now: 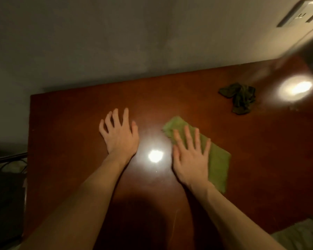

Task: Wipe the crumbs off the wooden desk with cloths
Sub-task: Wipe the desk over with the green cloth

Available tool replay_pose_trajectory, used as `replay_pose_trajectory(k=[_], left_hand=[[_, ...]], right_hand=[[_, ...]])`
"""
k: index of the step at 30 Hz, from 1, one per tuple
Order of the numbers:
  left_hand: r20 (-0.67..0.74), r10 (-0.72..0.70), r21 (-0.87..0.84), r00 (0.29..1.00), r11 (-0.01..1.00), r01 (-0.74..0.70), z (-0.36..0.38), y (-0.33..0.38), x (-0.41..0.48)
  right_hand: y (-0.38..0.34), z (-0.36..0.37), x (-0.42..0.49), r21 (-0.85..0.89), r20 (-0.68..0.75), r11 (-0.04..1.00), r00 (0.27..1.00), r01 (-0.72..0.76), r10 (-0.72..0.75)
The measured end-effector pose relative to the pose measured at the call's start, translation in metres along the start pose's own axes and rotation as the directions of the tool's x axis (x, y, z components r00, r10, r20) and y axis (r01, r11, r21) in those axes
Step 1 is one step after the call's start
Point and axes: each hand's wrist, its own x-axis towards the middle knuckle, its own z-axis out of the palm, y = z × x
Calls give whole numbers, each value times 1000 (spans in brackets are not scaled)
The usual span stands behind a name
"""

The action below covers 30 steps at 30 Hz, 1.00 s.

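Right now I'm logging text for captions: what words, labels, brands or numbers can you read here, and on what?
None can be read.
Wall plate, top right: small dark marks, too blurred to read.
Light green cloth, dark green cloth and wooden desk: no print visible.

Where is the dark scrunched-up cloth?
In the head view the dark cloth lies crumpled on the desk at the far right, beyond the right hand and next to a bright reflection.
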Motion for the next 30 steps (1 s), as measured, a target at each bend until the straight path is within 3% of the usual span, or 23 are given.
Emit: replay_pose_trajectory(k=[2,3,7,9,11,13,15,17,20,22,25,27,30], left_hand=[[-9,-10,2,1000,1000,10,2,16,31],[-21,-20,4,1000,1000,20,4,22,44],[-105,-44,-9,993,999,43,10,29,54],[-128,-42,-22,991,999,40,12,28,55],[-168,-49,-32,984,998,45,15,27,58],[-188,-61,-63,980,997,50,17,24,59],[-192,-75,-94,979,994,57,18,22,59],[-211,-71,-106,975,993,49,17,23,58],[-215,-74,-121,974,991,49,14,26,59],[-194,-72,-125,978,991,48,14,28,60],[-177,-64,-129,982,991,42,13,26,61],[-179,-54,-206,982,978,16,13,24,60],[-247,-51,-453,968,889,-69,5,19,53]], right_hand=[[-10,-2,31,9,33,969,968,249,-249],[-14,-2,56,20,20,962,962,273,-273],[-27,0,163,65,-33,997,999,-40,42],[-42,2,201,72,-19,993,995,-97,99],[-68,4,213,34,4,990,991,135,-135],[-91,6,203,-7,73,881,879,473,-471],[-92,7,200,21,70,801,798,599,-599],[-73,6,208,47,16,832,832,553,-555],[-27,0,226,42,-35,973,974,226,-225],[-3,-4,225,46,-50,999,999,21,-19],[-12,-2,182,47,-58,995,994,-87,90],[-46,2,123,41,-42,997,997,-64,66],[-92,6,18,91,86,972,971,216,-224]])
